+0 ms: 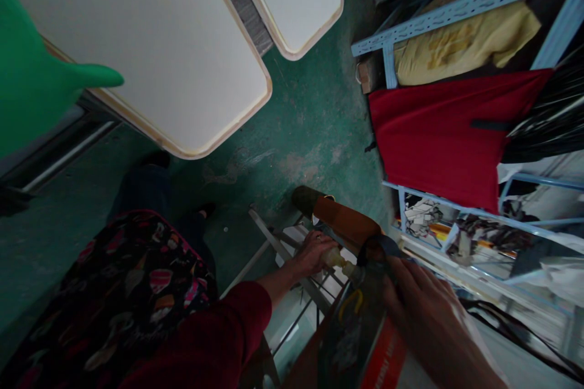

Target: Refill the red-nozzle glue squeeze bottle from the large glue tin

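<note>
My left hand (314,253), below a maroon sleeve, is closed around a small yellowish, see-through squeeze bottle (334,257). The bottle's narrow end points at a pale spout (353,272) on a large tin (349,322); whether the two touch I cannot tell. Dark green with a red lettered band, the tin is tilted. My right hand (422,310) grips its upper side, fingers bent over the edge and partly hidden. Just beyond the hands lies a brown-orange cylinder (349,219) with a dark end.
Light tabletops (182,61) with rounded corners fill the upper left. A green plastic piece (41,79) juts in at left. Blue metal shelving (456,15) with a red cloth (442,134) stands at right. Below my hands is a grey metal frame (283,255) over the green floor (310,115).
</note>
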### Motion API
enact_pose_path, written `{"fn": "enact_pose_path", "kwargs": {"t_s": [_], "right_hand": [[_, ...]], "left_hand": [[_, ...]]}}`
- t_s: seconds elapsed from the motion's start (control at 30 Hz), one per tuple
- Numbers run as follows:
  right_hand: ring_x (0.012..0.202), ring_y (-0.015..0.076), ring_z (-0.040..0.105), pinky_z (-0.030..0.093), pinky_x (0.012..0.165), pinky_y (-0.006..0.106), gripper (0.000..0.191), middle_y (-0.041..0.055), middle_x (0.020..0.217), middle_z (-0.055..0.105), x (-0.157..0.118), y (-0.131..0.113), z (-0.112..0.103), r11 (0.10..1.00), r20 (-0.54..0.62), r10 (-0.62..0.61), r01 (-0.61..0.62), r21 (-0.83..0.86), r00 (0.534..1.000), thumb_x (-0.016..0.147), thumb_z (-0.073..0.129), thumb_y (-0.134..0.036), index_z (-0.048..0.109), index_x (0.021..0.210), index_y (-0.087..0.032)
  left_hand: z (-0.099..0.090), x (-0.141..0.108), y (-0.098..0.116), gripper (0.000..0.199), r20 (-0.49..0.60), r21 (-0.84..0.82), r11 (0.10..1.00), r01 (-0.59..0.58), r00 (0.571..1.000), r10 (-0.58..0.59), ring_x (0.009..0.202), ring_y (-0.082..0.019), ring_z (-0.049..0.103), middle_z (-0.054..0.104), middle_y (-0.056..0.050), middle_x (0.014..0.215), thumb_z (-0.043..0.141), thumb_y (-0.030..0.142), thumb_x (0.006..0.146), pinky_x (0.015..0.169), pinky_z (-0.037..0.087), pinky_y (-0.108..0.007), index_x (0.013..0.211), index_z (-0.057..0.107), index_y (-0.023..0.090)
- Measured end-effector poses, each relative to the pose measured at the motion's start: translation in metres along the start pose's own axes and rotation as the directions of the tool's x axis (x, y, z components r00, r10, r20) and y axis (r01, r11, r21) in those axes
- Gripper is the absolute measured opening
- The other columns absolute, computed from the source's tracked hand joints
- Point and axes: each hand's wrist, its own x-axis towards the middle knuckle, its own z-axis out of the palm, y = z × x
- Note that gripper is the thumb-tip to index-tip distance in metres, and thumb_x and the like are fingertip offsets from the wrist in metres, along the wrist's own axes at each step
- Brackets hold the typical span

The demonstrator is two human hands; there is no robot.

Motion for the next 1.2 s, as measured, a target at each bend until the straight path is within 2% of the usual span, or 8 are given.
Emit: {"fn": "enact_pose_path", "kwargs": {"t_s": [0.2,0.37,0.53,0.7,0.8,0.9,1.03,1.2], "right_hand": [[0.077,0.0200,0.060,0.046,0.059,0.029,0.026,0.0108,0.092,0.062,0.003,-0.001,0.000,0.995,-0.044,0.102,-0.101,0.008,0.994,0.089,0.034,-0.027,0.050,0.104,-0.014],[0.081,0.0217,0.060,0.046,0.061,0.031,0.023,0.0104,0.095,0.062,0.002,0.000,-0.001,1.000,-0.014,0.010,-0.010,-0.004,1.000,0.088,0.035,-0.023,0.051,0.102,-0.014],[0.077,0.0197,0.061,0.046,0.061,0.030,0.029,0.0099,0.091,0.063,0.003,-0.001,-0.002,0.992,-0.028,0.110,-0.108,0.066,0.994,0.090,0.034,-0.028,0.049,0.107,-0.012],[0.077,0.0203,0.061,0.047,0.061,0.030,0.028,0.0095,0.093,0.063,0.002,-0.001,-0.002,0.993,-0.009,0.092,-0.091,0.070,0.996,0.090,0.034,-0.028,0.049,0.108,-0.014],[0.081,0.0208,0.061,0.047,0.064,0.031,0.025,0.0101,0.096,0.063,0.000,0.000,0.000,0.995,0.039,0.072,-0.075,0.068,0.997,0.089,0.038,-0.025,0.049,0.108,-0.014],[0.081,0.0218,0.061,0.047,0.062,0.032,0.022,0.0099,0.096,0.063,-0.002,0.001,0.002,0.997,0.024,0.039,-0.041,0.072,0.999,0.087,0.039,-0.024,0.051,0.104,-0.017],[0.081,0.0211,0.061,0.047,0.064,0.032,0.024,0.0098,0.095,0.063,-0.001,0.001,0.001,0.988,0.039,0.101,-0.105,0.116,0.994,0.087,0.039,-0.025,0.049,0.108,-0.016],[0.078,0.0204,0.060,0.046,0.063,0.031,0.026,0.0096,0.093,0.063,0.001,0.000,-0.003,0.986,0.023,0.125,-0.127,0.104,0.992,0.089,0.037,-0.028,0.048,0.108,-0.015]], "left_hand": [[0.001,-0.003,-0.003,0.045,-0.027,-0.011,1.000,0.019,0.999,-0.019,0.109,-0.026,0.046,0.059,-0.007,0.115,0.055,0.036,0.072,0.097,0.031,-0.039,0.113,0.057,0.018],[0.007,-0.004,-0.010,0.052,-0.042,-0.011,1.000,0.013,0.999,-0.013,0.110,-0.026,0.045,0.059,-0.008,0.116,0.059,0.040,0.070,0.097,0.031,-0.040,0.116,0.057,0.017],[0.009,-0.004,-0.012,0.054,-0.049,-0.013,1.000,0.008,0.999,-0.009,0.110,-0.027,0.045,0.059,-0.008,0.116,0.061,0.035,0.065,0.098,0.032,-0.041,0.115,0.057,0.016],[0.004,-0.004,-0.006,0.048,-0.061,-0.025,1.000,0.001,0.998,-0.003,0.108,-0.025,0.045,0.060,-0.007,0.114,0.056,0.033,0.069,0.097,0.032,-0.040,0.115,0.057,0.018],[0.005,-0.003,-0.006,0.050,-0.039,-0.012,1.000,0.011,0.999,-0.011,0.108,-0.025,0.045,0.059,-0.006,0.114,0.058,0.032,0.067,0.097,0.031,-0.040,0.115,0.056,0.018],[0.008,-0.002,-0.008,0.052,-0.021,-0.001,1.000,0.018,1.000,-0.018,0.110,-0.026,0.045,0.058,-0.007,0.115,0.060,0.032,0.066,0.097,0.031,-0.041,0.116,0.056,0.017],[0.009,-0.002,-0.010,0.052,-0.025,-0.010,1.000,0.017,1.000,-0.017,0.108,-0.026,0.046,0.060,-0.007,0.113,0.060,0.034,0.065,0.097,0.031,-0.040,0.114,0.057,0.017],[0.007,-0.002,-0.009,0.053,-0.041,-0.025,1.000,0.005,0.999,-0.006,0.110,-0.026,0.045,0.059,-0.007,0.116,0.060,0.037,0.067,0.097,0.031,-0.039,0.116,0.057,0.017]]}}
